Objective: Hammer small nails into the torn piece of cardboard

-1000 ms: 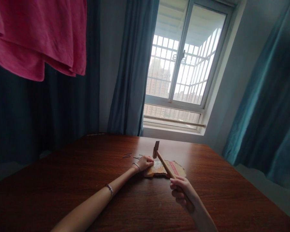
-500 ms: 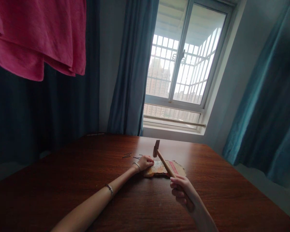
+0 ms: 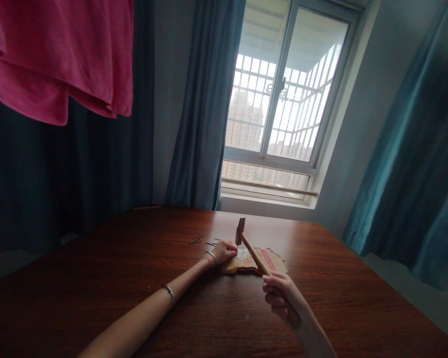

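A hammer [image 3: 254,256] with a wooden handle and dark head is gripped in my right hand [image 3: 281,293], its fingers wrapped round the handle. The head is over the left end of a printed cardboard piece [image 3: 271,259] lying on the table. My left hand [image 3: 226,251] rests at that left end, finger and thumb pinched round a thin upright nail [image 3: 237,247] just below the hammer head. Whether head and nail touch is too small to tell. Several loose nails [image 3: 196,239] lie beyond my left hand, some partly hidden by it.
All this lies on a dark brown wooden table [image 3: 194,318]. Behind it are a barred window [image 3: 283,99] and blue curtains [image 3: 201,109]. A pink cloth [image 3: 59,59] hangs at the upper left.
The hammer head has dropped slightly and shifted a little left, closer to the nail. My left hand and the cardboard stay where they were.
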Motion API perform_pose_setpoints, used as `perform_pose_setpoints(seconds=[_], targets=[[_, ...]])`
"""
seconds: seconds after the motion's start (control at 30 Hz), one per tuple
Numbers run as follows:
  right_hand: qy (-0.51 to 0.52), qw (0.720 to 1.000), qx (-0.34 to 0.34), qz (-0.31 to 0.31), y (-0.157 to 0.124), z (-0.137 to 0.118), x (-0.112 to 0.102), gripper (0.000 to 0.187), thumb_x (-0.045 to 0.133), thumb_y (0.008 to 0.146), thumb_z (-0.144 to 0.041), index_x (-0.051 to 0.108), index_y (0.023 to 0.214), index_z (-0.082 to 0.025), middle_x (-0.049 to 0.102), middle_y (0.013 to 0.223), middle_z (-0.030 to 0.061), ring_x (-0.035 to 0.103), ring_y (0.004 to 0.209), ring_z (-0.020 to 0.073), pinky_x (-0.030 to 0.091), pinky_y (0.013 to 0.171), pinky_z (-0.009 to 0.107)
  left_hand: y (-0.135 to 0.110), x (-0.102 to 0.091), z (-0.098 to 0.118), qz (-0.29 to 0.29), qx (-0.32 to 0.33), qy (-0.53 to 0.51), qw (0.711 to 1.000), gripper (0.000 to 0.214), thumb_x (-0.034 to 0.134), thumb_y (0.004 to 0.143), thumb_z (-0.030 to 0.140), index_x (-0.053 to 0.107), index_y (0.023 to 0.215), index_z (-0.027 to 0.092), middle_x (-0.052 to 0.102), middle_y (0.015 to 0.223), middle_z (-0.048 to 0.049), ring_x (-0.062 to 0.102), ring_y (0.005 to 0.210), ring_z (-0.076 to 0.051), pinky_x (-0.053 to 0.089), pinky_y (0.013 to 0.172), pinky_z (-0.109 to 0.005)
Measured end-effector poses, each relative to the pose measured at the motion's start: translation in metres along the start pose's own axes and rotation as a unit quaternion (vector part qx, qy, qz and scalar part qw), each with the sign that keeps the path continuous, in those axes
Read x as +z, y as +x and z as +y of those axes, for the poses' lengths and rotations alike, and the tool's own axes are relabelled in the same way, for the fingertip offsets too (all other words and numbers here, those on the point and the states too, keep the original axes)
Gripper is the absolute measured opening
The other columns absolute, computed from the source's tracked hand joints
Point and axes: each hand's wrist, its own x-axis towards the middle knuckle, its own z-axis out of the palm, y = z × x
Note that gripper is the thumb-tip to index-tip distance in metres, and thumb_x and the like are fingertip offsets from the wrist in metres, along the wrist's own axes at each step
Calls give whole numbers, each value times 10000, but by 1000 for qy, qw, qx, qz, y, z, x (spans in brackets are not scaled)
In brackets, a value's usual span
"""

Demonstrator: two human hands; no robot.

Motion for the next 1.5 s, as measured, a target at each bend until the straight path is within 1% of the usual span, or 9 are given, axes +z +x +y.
perform_pose_setpoints(seconds=[0.1, 0.23, 0.33, 0.5, 0.67, 0.83, 1.03, 1.33, 1.5], targets=[[5, 1000, -1, 4, 0, -1, 1, 310, 678, 610, -318, 411, 701, -188, 453, 535, -81, 267, 294, -14, 119, 251, 116, 0, 1, -2, 1, 3, 1, 1000, 228, 554, 689, 289, 711, 713, 125, 608, 703, -29, 510, 614, -111, 365, 571, -191], [12, 1000, -7, 7, -1, -2, 1, 306, 676, 614, -314, 419, 725, -189, 451, 537, -82, 259, 296, -17, 119, 254, 113, 0, 0, -3, 11, 6, 7, 1000, 232, 551, 682, 282, 715, 727, 125, 621, 695, -34, 519, 613, -115, 367, 574, -195], [6, 1000, -10, 1, 0, -2, 0, 313, 677, 604, -316, 433, 753, -189, 443, 525, -88, 254, 291, -14, 125, 249, 115, -1, -1, 0, 10, -16, 1, 1000, 249, 557, 665, 289, 714, 753, 117, 640, 698, -39, 531, 623, -124, 372, 574, -199], [0, 1000, -15, 0, 1, -1, -2, 320, 680, 603, -345, 424, 720, -192, 451, 531, -84, 258, 290, -13, 136, 244, 115, -4, -4, 7, 5, -63, -27, 998, 298, 560, 655, 302, 702, 814, 95, 656, 692, -43, 540, 624, -138, 379, 565, -210], [3, 1000, -12, 0, 2, -2, -1, 309, 666, 614, -304, 461, 810, -181, 451, 524, -82, 262, 293, -9, 136, 248, 113, -5, -5, 12, 13, -44, -43, 998, 304, 546, 691, 334, 697, 798, 93, 658, 670, -47, 540, 612, -133, 379, 563, -206], [4, 1000, -11, -7, 2, -4, 1, 293, 659, 627, -295, 468, 815, -177, 436, 521, -85, 255, 296, -9, 134, 250, 115, -2, -4, 9, 15, -34, -26, 999, 315, 544, 709, 355, 698, 768, 86, 637, 631, -44, 513, 579, -123, 354, 532, -199], [-5, 1000, 6, -15, 1, -2, -1, 398, 656, 621, -297, 475, 952, -170, 455, 520, -82, 267, 294, -3, 145, 252, 120, -2, -4, 9, 15, -4, -10, 1000, 285, 546, 721, 338, 694, 693, 96, 595, 609, -26, 479, 568, -105, 336, 532, -192], [1, 1000, 1, 2, 1, -3, 1, 306, 662, 607, -291, 465, 812, -176, 449, 518, -84, 270, 293, -8, 123, 255, 117, -1, -2, 2, 12, 18, -18, 1000, 269, 542, 734, 317, 694, 682, 101, 572, 615, -21, 474, 575, -103, 342, 544, -193], [3, 1000, -3, 5, 0, -3, 1, 299, 668, 609, -316, 437, 747, -187, 457, 535, -82, 258, 287, -14, 114, 258, 121, -1, -3, 4, 2, 0, -4, 1000, 282, 544, 733, 336, 694, 664, 107, 589, 624, -26, 484, 593, -109, 351, 561, -196]])
